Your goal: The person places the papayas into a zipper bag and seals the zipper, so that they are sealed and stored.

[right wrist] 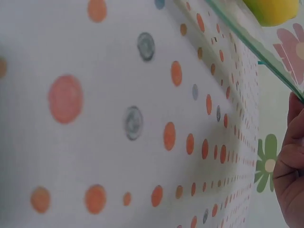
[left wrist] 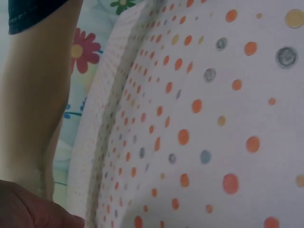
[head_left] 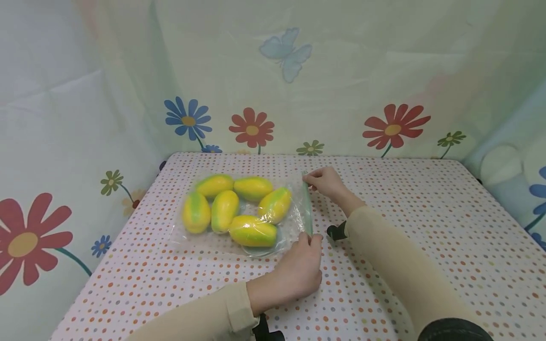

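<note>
A clear zip bag [head_left: 296, 215] lies flat with several yellow-green, mango-like fruits [head_left: 252, 231] inside. Its green zip strip [head_left: 307, 208] runs along the right side. At the strip's near end, my left hand [head_left: 298, 270] pinches the bag's edge between thumb and fingers. My right hand [head_left: 327, 184] pinches the far end; in the right wrist view its fingers [right wrist: 292, 159] hold the tip of the strip, raised off the table. Under the lowest fruit shows a round, pale rim [head_left: 260, 253], perhaps a plate; whether it is inside the bag I cannot tell.
The table [head_left: 405, 203] wears a white cloth with coloured dots. Behind it hangs a pale backdrop [head_left: 341, 85] printed with flowers and a butterfly. Black straps with small dark devices [head_left: 337, 231] sit at the wrists.
</note>
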A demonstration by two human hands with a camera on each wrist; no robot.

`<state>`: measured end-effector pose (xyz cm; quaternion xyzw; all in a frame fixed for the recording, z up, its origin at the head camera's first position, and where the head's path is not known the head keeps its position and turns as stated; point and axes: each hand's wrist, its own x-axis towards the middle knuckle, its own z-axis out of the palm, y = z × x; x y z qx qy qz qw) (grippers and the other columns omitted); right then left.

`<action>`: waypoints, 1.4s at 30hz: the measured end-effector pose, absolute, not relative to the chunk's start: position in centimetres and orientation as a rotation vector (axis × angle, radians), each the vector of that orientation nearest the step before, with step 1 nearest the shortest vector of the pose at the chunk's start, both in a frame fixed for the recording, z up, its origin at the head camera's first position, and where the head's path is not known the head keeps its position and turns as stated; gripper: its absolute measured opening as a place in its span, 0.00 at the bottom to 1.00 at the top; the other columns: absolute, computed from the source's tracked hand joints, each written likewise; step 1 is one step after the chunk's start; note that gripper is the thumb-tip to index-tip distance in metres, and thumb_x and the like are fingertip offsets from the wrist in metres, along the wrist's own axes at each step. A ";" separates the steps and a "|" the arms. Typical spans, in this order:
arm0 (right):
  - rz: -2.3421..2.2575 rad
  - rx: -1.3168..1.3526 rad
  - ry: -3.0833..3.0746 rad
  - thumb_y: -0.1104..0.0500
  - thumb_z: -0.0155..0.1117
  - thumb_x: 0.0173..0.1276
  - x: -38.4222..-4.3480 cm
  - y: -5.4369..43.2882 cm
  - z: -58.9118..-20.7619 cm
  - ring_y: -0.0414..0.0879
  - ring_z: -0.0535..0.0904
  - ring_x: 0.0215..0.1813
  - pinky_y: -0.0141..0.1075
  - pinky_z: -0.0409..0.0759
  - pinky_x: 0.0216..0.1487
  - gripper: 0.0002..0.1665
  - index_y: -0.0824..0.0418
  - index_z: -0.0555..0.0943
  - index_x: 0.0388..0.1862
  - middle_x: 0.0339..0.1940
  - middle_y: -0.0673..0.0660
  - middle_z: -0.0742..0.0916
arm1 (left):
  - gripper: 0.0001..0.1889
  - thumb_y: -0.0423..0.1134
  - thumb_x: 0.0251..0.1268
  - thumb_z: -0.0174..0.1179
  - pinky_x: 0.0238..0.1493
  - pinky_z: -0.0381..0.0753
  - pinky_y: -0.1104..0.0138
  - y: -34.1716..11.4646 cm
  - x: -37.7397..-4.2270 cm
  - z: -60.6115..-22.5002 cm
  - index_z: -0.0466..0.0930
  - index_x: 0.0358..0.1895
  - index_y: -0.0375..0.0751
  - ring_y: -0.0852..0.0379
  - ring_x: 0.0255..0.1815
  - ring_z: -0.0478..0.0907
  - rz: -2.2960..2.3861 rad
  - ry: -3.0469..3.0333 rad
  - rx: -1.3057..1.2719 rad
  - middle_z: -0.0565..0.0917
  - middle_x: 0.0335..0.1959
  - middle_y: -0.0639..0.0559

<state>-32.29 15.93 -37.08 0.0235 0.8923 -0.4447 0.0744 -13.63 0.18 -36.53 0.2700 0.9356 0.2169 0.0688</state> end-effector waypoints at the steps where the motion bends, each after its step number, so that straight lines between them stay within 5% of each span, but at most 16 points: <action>1: -1.337 0.072 2.675 0.50 0.57 0.79 -32.3 16.0 -37.1 0.50 0.78 0.47 0.40 0.78 0.51 0.24 0.68 0.81 0.59 0.50 0.61 0.84 | 0.33 0.33 0.59 0.68 0.38 0.82 0.69 0.2 -13.8 -36.2 0.67 0.67 0.32 0.52 0.43 0.79 0.652 2.811 0.805 0.75 0.51 0.40; 8: -1.424 0.081 2.623 0.52 0.57 0.79 -32.2 16.2 -36.8 0.49 0.77 0.47 0.42 0.77 0.53 0.24 0.67 0.79 0.63 0.52 0.62 0.84 | 0.35 0.45 0.70 0.65 0.63 0.81 0.57 -1.4 -19.9 -32.1 0.63 0.74 0.33 0.45 0.62 0.77 0.661 2.879 0.647 0.74 0.66 0.36; 20: -1.522 0.030 2.576 0.55 0.54 0.81 -31.5 15.4 -36.6 0.47 0.76 0.42 0.36 0.74 0.44 0.22 0.68 0.79 0.64 0.55 0.64 0.85 | 0.23 0.41 0.81 0.50 0.72 0.73 0.56 -2.2 -34.1 -30.8 0.71 0.71 0.34 0.45 0.71 0.73 0.555 2.689 0.754 0.76 0.70 0.40; 28: -1.502 0.022 2.596 0.55 0.54 0.81 -31.0 15.9 -36.4 0.47 0.78 0.43 0.35 0.75 0.43 0.22 0.67 0.78 0.65 0.55 0.64 0.86 | 0.12 0.37 0.79 0.54 0.65 0.78 0.56 -1.6 -36.2 -31.7 0.83 0.53 0.35 0.47 0.58 0.80 0.777 2.518 0.749 0.85 0.55 0.41; 34: -1.501 0.044 2.628 0.50 0.56 0.80 -31.2 15.9 -36.1 0.47 0.77 0.42 0.36 0.73 0.43 0.22 0.66 0.83 0.58 0.55 0.63 0.86 | 0.11 0.36 0.78 0.56 0.66 0.78 0.56 -1.5 -36.4 -32.2 0.84 0.51 0.34 0.47 0.58 0.82 0.953 2.474 0.659 0.86 0.53 0.40; 42: -1.475 0.109 2.652 0.49 0.59 0.78 -31.7 15.8 -36.2 0.46 0.78 0.40 0.33 0.74 0.38 0.21 0.65 0.85 0.52 0.50 0.62 0.89 | 0.10 0.36 0.77 0.57 0.53 0.78 0.63 -1.0 -36.7 -33.0 0.85 0.48 0.34 0.51 0.50 0.79 1.022 2.497 0.562 0.86 0.51 0.40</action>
